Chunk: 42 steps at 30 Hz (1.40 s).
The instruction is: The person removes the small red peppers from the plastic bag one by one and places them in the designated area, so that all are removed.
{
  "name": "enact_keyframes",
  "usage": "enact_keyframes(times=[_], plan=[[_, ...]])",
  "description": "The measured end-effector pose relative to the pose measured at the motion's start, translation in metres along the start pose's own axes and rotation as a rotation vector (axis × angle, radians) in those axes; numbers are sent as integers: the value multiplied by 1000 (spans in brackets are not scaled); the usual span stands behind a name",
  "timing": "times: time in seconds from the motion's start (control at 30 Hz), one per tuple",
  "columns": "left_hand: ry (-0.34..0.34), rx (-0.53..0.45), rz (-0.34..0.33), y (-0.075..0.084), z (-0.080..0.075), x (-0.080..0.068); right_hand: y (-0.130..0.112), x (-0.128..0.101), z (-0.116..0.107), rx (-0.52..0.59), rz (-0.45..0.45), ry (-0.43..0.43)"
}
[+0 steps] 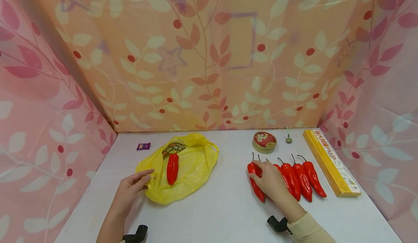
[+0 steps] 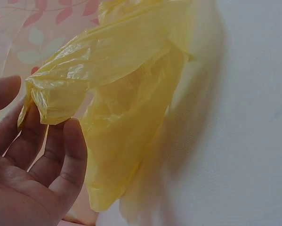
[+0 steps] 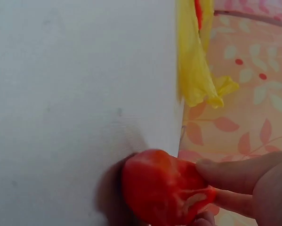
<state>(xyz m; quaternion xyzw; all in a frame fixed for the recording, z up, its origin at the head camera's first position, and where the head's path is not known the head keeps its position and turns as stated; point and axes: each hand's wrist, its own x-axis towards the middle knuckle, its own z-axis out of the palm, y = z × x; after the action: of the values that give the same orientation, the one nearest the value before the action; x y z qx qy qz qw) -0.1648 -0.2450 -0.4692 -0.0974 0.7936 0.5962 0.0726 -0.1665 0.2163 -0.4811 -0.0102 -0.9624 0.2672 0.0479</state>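
A yellow plastic bag [image 1: 196, 185] lies spread on the table, with one red chili pepper [image 1: 172, 170] on it. My left hand [image 1: 128, 192] holds the bag's left edge; in the left wrist view the film [image 2: 60, 101] hangs over its fingers. To the right, my right hand [image 1: 272, 183] grips the leftmost chili pepper [image 1: 256, 188] of a row, thumb on one side and fingers on the other. The right wrist view shows this pepper's red body [image 3: 159, 188] close up. Several more chili peppers [image 1: 302, 181] lie beside it, some partly hidden by the hand.
Behind the peppers stand a round red-and-gold tin [image 1: 264, 142] and a small green item [image 1: 289, 139]. A long yellow box [image 1: 331, 163] lies along the right side. A small purple packet [image 1: 143, 146] is at the back left. Patterned cloth [image 1: 209, 72] walls the table's back and sides.
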Motion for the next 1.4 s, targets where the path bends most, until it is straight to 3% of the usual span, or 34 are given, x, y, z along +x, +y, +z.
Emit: enact_keyframes(times=[0.3, 0.63, 0.97, 1.13, 1.4], plan=[[6, -11, -4, 1, -1, -2, 0, 1, 8, -59, 27, 6], [6, -11, 18, 0, -3, -1, -5, 3, -8, -80, 28, -30], [-1, -8, 31, 0, -3, -1, -39, 12, -26, 79, -100, -15], [-1, -9, 34, -2, -4, -2, -54, 21, -22, 173, -160, -23], [-12, -17, 50, -2, -5, -1, -79, 38, -11, 314, -172, -77]])
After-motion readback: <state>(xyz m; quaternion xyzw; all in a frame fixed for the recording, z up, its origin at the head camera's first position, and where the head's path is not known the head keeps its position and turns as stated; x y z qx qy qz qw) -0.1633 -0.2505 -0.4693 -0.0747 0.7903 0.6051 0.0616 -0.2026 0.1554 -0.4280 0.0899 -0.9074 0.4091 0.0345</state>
